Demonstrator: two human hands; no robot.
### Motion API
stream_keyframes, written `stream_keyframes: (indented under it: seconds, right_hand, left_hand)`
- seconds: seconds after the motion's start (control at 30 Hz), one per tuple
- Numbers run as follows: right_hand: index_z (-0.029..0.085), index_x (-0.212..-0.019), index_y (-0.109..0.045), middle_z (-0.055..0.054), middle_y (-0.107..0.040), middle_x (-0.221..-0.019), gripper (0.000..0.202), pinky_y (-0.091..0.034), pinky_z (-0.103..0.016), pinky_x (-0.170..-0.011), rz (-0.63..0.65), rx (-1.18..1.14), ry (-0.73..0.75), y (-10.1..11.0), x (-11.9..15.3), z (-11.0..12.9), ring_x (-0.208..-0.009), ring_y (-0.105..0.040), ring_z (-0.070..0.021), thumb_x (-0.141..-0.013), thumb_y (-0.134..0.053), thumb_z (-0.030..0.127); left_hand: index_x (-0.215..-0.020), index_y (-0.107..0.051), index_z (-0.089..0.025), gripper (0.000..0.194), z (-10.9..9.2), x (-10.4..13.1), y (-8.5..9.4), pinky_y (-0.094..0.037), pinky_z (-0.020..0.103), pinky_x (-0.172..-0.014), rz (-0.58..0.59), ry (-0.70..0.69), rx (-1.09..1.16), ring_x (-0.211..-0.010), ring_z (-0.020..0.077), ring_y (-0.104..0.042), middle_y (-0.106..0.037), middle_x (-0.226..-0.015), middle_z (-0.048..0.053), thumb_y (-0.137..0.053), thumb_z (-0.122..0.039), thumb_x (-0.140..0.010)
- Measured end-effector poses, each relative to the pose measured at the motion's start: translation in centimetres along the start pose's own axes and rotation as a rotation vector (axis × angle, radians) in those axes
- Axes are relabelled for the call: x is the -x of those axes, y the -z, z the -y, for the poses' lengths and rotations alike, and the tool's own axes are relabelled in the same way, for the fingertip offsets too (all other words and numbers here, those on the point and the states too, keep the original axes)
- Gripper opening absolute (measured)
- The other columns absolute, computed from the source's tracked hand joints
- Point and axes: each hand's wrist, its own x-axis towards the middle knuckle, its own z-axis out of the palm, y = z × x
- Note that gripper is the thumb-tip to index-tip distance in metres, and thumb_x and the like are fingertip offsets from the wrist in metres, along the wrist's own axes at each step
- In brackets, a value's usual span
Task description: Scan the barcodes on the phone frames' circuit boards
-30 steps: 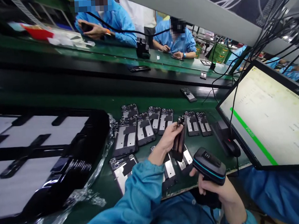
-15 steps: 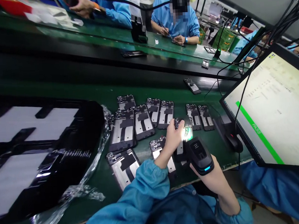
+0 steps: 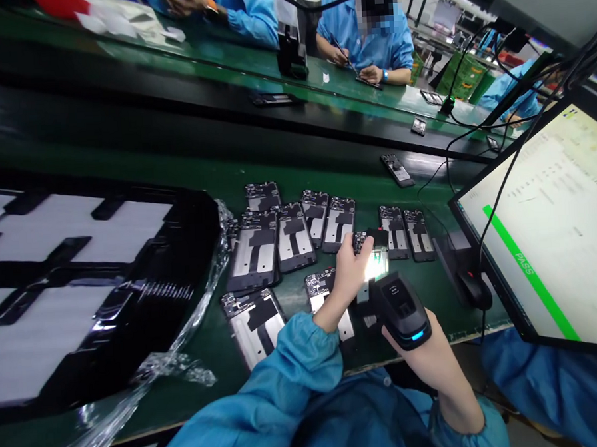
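My left hand (image 3: pixel 353 266) grips the upper end of an opened phone (image 3: pixel 377 253), its circuit board and metal plate facing up. A bright white and green light patch falls on that phone. Wrapped round a black barcode scanner (image 3: pixel 402 309) is my right hand (image 3: pixel 397 344), mostly hidden beneath the scanner's head, which shows a blue light. The scanner's front points at the held phone. Close by my left wrist lies another opened phone (image 3: pixel 321 292). A larger one (image 3: pixel 256 322) rests to its left, partly covered by my sleeve.
Several opened phones (image 3: pixel 296 233) lie in rows on the green bench (image 3: pixel 210 168). A black tray (image 3: pixel 193 222) with crumpled clear film fills the left. At right, a monitor (image 3: pixel 554 230) showing PASS stands beside a black mouse (image 3: pixel 475 287). Co-workers (image 3: pixel 369 40) sit across the bench.
The whole view has shifted, so the scene sits slightly further right. Both hands keep their holds, and the light patch on the phone looks whiter and less green.
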Motion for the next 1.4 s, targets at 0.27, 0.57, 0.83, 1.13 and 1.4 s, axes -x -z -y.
stream_keyframes:
  seconds: [0.27,0.57,0.83,1.13,1.4]
  right_hand:
    - [0.015,-0.089,-0.065,-0.003,-0.070,-0.080,0.015,-0.051,-0.029,-0.069,-0.004,-0.059,0.001,-0.2,0.0,-0.3,-0.073,-0.062,-0.0193,-0.077,-0.072,0.020]
    - [0.018,-0.087,-0.063,0.001,-0.068,-0.078,0.019,-0.051,-0.025,-0.064,0.017,-0.074,0.133,-1.4,-0.5,2.3,-0.069,-0.062,-0.0170,-0.072,-0.068,0.007]
    - [0.018,-0.089,-0.064,-0.001,-0.070,-0.081,0.015,-0.052,-0.026,-0.065,0.014,-0.073,0.090,-1.2,-1.0,3.2,-0.071,-0.062,-0.0174,-0.076,-0.068,0.012]
    - [0.019,-0.086,-0.063,-0.001,-0.068,-0.071,0.018,-0.054,-0.026,-0.059,-0.040,0.026,0.078,0.0,0.3,2.9,-0.070,-0.068,-0.0216,-0.071,-0.067,0.010]
    - [0.021,-0.083,-0.062,-0.002,-0.071,-0.074,0.015,-0.055,-0.026,-0.058,-0.052,0.002,0.112,0.1,0.8,2.8,-0.066,-0.068,-0.0203,-0.072,-0.067,0.011]
  left_hand:
    - [-0.089,-0.051,-0.020,0.029,-0.4,0.5,0.2,-0.042,0.025,-0.066,-0.035,-0.084,-0.013,-0.068,0.0136,-0.052,-0.055,-0.074,-0.001,-0.047,-0.048,-0.096]
    - [-0.086,-0.053,-0.022,0.023,-1.1,1.5,0.3,-0.035,0.025,-0.060,-0.016,0.000,0.001,-0.061,0.0126,-0.044,-0.050,-0.067,-0.003,-0.043,-0.038,-0.098]
    - [-0.081,-0.049,-0.022,0.029,-1.7,1.5,0.4,-0.034,0.025,-0.060,-0.026,0.037,0.093,-0.061,0.0133,-0.044,-0.046,-0.067,-0.003,-0.043,-0.044,-0.098]
    - [-0.080,-0.053,-0.020,0.018,-1.7,1.7,0.4,-0.035,0.023,-0.054,-0.098,0.010,0.013,-0.057,0.0108,-0.048,-0.050,-0.062,-0.005,-0.061,-0.035,-0.084]
    - [-0.085,-0.056,-0.020,0.013,-2.0,2.0,0.8,-0.039,0.023,-0.057,-0.185,-0.150,-0.071,-0.058,0.0105,-0.050,-0.053,-0.065,-0.004,-0.058,-0.033,-0.088]
